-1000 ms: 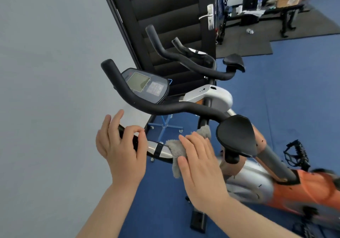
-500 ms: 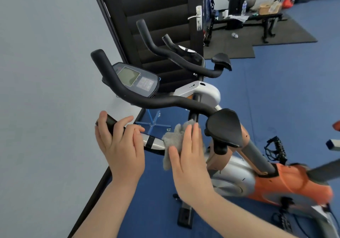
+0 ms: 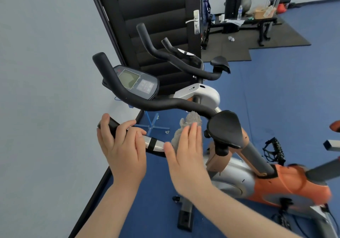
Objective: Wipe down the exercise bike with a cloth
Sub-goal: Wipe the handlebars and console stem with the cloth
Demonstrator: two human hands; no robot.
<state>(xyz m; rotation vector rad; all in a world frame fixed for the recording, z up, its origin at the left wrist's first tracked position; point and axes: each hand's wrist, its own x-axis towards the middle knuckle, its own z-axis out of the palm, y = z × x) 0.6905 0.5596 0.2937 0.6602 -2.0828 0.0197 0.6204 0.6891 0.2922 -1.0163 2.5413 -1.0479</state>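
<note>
Cloth [image 3: 185, 129]: grey, crumpled, pressed against the lower handlebar [image 3: 156, 145] of the exercise bike [image 3: 276, 182], near centre of view, just below the upper black handlebar [image 3: 165, 103] and left of the black elbow pad [image 3: 225, 129].

Right hand [image 3: 185, 156]: fingers [image 3: 193, 133] straight and held together, laid flat over the cloth; thumb out to the left, beside the handlebar's silver band.

Left hand [image 3: 123, 149]: fingers curled round the black end grip of the lower handlebar, left of the cloth; clamped on the grip.

Console [image 3: 137, 81]: dark housing, grey screen and keypad, behind the upper handlebar.

Bike body: orange and silver casing at right, black pedal [image 3: 274, 150] on the far side.

Second bike [image 3: 184, 63]: black handlebars, farther off, in front of a black door [image 3: 156, 17].

Floor [image 3: 276, 90]: blue. Wall [image 3: 46, 72]: pale grey, left. Far right: dark mat [image 3: 266, 41] with a bench [image 3: 244, 24] carrying a bottle and papers.
</note>
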